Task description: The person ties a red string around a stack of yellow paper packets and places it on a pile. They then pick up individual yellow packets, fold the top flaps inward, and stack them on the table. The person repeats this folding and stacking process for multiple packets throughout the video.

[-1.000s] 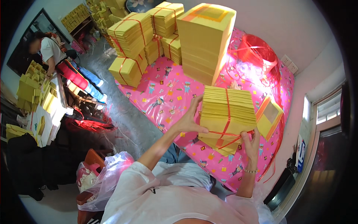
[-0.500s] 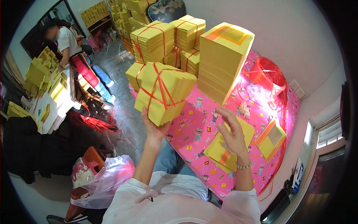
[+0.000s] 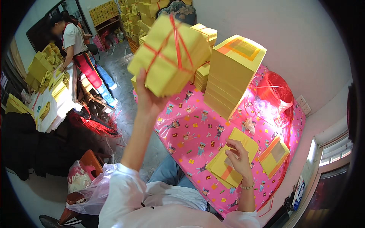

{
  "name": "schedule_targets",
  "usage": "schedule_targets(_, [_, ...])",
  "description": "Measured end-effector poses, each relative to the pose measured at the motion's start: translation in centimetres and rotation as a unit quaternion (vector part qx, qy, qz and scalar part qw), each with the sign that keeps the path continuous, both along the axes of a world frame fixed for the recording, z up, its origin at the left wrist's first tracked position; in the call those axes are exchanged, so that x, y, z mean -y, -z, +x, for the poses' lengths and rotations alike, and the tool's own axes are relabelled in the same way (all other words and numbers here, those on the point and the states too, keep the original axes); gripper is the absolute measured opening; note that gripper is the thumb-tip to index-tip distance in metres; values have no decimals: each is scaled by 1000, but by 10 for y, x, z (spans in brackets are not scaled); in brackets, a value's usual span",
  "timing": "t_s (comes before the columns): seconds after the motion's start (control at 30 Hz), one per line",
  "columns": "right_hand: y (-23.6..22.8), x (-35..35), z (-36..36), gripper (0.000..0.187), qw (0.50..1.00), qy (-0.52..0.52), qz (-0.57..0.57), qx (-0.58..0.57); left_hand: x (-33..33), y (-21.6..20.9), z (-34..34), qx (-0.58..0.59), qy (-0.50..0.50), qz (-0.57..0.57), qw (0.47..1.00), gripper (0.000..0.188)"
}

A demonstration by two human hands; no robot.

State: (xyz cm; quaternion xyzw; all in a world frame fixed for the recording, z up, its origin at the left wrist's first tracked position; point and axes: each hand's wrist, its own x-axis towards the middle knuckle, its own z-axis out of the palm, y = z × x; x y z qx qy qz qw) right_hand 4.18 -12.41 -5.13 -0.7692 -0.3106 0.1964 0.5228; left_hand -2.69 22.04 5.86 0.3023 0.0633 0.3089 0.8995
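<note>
Ribbon-tied yellow paper bundle (image 3: 167, 57) held raised in the left hand (image 3: 149, 98)

The bundle is gripped near its lower edge, tilted, before another tied bundle (image 3: 208, 32). The right hand (image 3: 239, 160) is held empty, fingers loosely curled, over a loose paper stack (image 3: 219, 167) on the pink printed cover (image 3: 190, 148); contact cannot be told. Supported at one edge, the bundle could tip, or sheets could slip should the red ribbon (image 3: 176, 41) be slack.

- Left hand (image 3: 149, 99) holds up a yellow bundle (image 3: 167, 78) bound with red ribbon (image 3: 176, 43).
- Right hand (image 3: 240, 159), loosely curled, is over flat yellow sheets (image 3: 218, 167) on the pink-covered bench (image 3: 194, 146).
- A tall yellow stack (image 3: 228, 76) stands near a red tub (image 3: 272, 83).
</note>
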Motion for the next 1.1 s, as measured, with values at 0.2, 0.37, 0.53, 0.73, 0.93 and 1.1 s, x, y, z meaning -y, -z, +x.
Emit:
schedule_targets(0.2, [-5,9,-8,38,998,10,18,-64,-68,-89,94,-46,5,49,998,96])
schedule_targets(0.37, [11,24,-11,36,998,24,30,-54,-87,-125,168,-121,7,126,985,94])
schedule_targets(0.53, [21,43,-14,35,997,62,23,-33,-100,-113,221,-195,25,147,969,89])
schedule_targets(0.73, [18,62,-23,32,991,108,21,-78,-99,-97,250,-280,29,173,944,87])
schedule_targets(0.93, [34,74,-29,31,987,131,14,-95,-110,-95,274,-365,-16,178,914,94])
schedule_targets(1.1, [26,65,-26,30,989,114,21,-94,-122,-95,262,-308,72,170,934,93])
